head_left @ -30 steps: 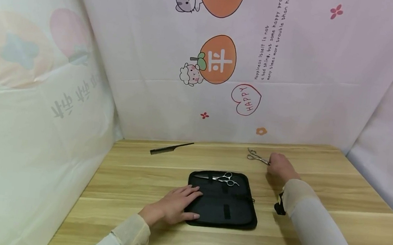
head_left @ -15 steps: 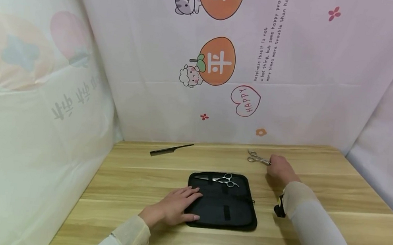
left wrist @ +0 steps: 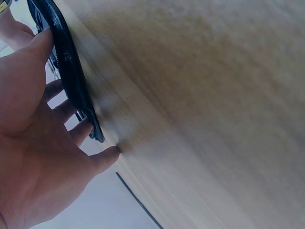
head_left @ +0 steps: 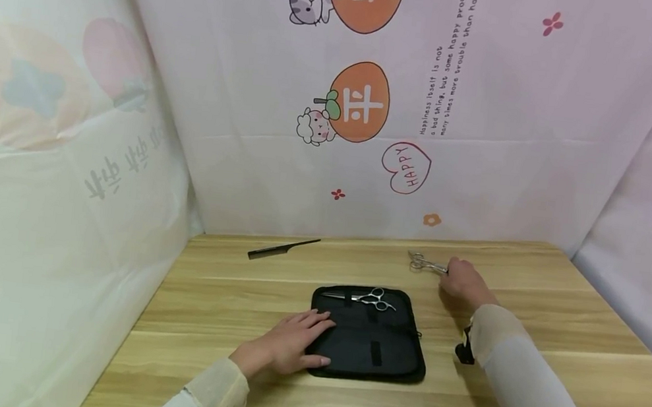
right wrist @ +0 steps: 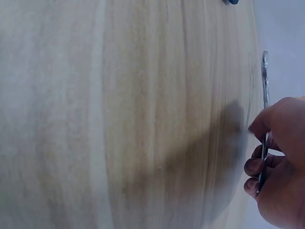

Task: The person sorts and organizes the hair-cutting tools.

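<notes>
The right hand (head_left: pixel 463 281), right of centre in the head view, is clamped on a pair of silver scissors (head_left: pixel 433 266), its fingers curled round the blade end while the finger rings point left, near the back edge of the wooden table (head_left: pixel 201 310). Half a second ago those two rings stood clearly apart, one above the other; now they look closer together and overlapping, so the scissors appear turned in the grip, and the right wrist view shows them nearly edge-on at its right side. The hand itself has barely shifted. The left hand (head_left: pixel 287 342), below centre, matches the earlier frame: fingers apart and extended, resting on the left edge of the opened black case (head_left: pixel 346 348), and the left wrist view has its thumb against the case's rim. Also unchanged, the second pair of scissors (head_left: pixel 359 298) lies across the top of the case with a black strap over its blades, and the black comb (head_left: pixel 270 251) lies left of centre, its thin tail pointing up and right, well apart from both hands.
</notes>
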`<state>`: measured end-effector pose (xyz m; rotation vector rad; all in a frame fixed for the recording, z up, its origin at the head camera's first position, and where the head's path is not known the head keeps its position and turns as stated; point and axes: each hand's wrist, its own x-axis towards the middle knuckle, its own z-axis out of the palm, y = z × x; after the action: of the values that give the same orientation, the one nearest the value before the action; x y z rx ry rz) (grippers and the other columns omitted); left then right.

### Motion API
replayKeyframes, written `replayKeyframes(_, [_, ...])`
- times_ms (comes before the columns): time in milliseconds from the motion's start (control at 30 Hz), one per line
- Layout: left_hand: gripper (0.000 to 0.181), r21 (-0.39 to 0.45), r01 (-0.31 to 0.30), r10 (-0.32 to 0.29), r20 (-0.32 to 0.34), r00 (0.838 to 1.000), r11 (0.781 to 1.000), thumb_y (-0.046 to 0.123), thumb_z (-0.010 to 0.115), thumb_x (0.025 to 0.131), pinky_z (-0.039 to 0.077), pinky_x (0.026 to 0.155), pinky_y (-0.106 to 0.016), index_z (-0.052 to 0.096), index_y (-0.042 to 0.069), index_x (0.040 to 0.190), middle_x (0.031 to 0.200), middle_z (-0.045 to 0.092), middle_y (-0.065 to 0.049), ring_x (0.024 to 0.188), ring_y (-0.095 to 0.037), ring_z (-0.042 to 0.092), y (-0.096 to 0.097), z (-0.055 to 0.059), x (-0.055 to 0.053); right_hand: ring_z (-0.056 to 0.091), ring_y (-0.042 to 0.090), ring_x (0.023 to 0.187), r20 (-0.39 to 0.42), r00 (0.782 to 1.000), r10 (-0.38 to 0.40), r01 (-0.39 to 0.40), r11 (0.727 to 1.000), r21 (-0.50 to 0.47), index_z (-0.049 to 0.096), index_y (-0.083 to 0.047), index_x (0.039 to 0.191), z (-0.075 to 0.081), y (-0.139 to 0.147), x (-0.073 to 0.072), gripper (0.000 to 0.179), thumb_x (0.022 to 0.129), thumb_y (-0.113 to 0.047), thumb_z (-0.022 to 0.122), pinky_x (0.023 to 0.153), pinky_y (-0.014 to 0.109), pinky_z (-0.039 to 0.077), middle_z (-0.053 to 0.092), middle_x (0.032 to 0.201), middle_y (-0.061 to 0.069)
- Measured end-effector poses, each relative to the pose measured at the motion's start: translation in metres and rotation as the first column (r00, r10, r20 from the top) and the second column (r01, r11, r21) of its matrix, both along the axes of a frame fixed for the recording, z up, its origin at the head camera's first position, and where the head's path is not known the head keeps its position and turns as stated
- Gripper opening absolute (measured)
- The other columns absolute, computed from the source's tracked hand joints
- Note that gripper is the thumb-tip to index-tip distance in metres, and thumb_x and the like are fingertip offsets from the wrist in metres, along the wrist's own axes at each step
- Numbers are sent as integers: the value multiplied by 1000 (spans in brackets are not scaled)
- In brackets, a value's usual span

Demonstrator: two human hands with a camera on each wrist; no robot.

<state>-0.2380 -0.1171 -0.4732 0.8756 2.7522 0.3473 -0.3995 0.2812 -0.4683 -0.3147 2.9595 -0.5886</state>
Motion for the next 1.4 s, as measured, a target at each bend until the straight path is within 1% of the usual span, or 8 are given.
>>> replayKeyframes(33, [71,7,2,-2,0,1000,1000,56,54,102,26,118,-60,36,19,159,167,28,-6,154,-34,23,-1,-1,0,52,31,74,-8,1000,0,0,1000,-6,50,8,98,0,-1,1,20,101,-11,48,66,44,45,54,84,20])
replayKeyframes(133, [71,10,-1,1,10,1000,1000,55,55,102,25,119,-61,35,19,159,167,27,-7,154,-34,22,-1,1,1,49,27,70,-53,998,16,-17,1000,-22,53,4,94,0,-2,2,23,103,-17,51,63,41,42,52,79,14])
replayKeyframes(267, [71,2,2,-2,15,1000,1000,54,55,102,26,118,-61,36,17,159,167,28,-8,154,-35,23,0,9,4,51,27,72,-124,991,50,-56,997,-51,60,3,94,-1,-1,1,24,103,-18,54,65,42,43,58,80,12])
replayKeyframes(400, [70,-5,2,-2,14,1000,1000,54,55,102,27,118,-61,36,17,159,167,29,-9,153,-36,24,0,13,5,50,27,71,-154,986,71,-82,995,-64,63,2,94,-3,0,-3,24,103,-19,55,65,42,42,59,80,12])
replayKeyframes(533, [71,-1,0,0,23,1000,1000,52,56,102,26,118,-61,35,17,159,167,28,-9,154,-36,23,1,12,4,49,26,71,-171,982,80,-92,994,-63,62,3,94,-4,0,-5,23,102,-18,57,64,40,41,59,80,12])
replayKeyframes(833, [70,-4,10,-10,12,1000,1000,53,55,102,28,117,-61,36,16,159,166,29,-10,153,-36,25,1,9,5,50,24,66,-101,994,51,-58,995,-77,57,3,90,-1,-1,-1,26,103,-19,57,58,35,41,55,76,11])
replayKeyframes(1033, [70,-19,-6,6,18,1000,1000,55,55,102,27,118,-58,36,19,159,167,28,-6,154,-33,24,2,9,5,48,22,63,-74,996,47,-54,994,-97,55,0,86,2,-2,3,30,104,-24,55,56,34,40,54,73,9])
replayKeyframes(1400, [70,-25,-4,5,15,1000,1000,54,55,102,27,119,-58,35,19,160,167,28,-5,154,-32,24,2,12,5,49,20,63,-87,994,67,-76,991,-111,57,-1,89,7,-5,4,31,105,-27,55,57,33,41,55,73,7])
